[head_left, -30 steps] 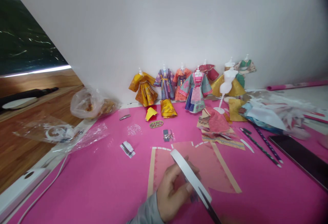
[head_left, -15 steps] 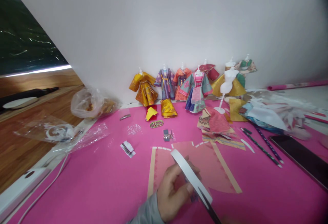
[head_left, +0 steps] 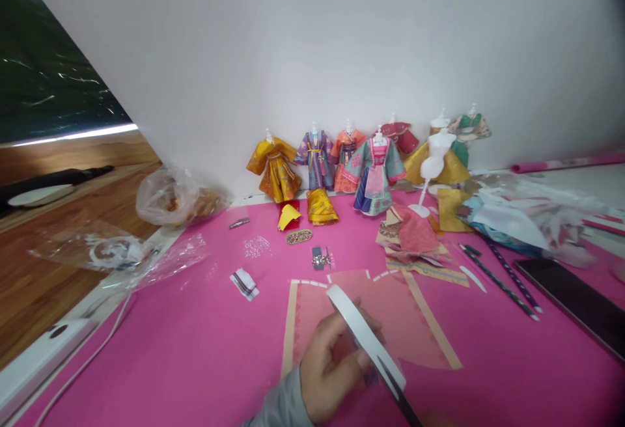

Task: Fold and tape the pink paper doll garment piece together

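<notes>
My left hand [head_left: 329, 365], in a grey sleeve, is closed around a roll of white tape [head_left: 359, 329] tilted on edge. At the roll's lower end are the dark blades of scissors [head_left: 398, 394], which come in from the bottom edge. My right hand is barely in view, only a blurred bit of skin [head_left: 434, 419] at the bottom edge by the scissors; its fingers cannot be made out. Beneath and behind my left hand a pink fabric piece [head_left: 415, 323] with beige borders lies on the pink mat [head_left: 195, 362], white tape strips along its top edge.
Small dressed mannequins [head_left: 374, 173] stand along the wall, with a bare white mannequin [head_left: 434, 160] at their right. Fabric scraps [head_left: 417, 238], pencils [head_left: 502, 284] and a phone [head_left: 571, 297] lie to the right. Plastic bags [head_left: 170, 199] and a white power strip [head_left: 43, 362] are left.
</notes>
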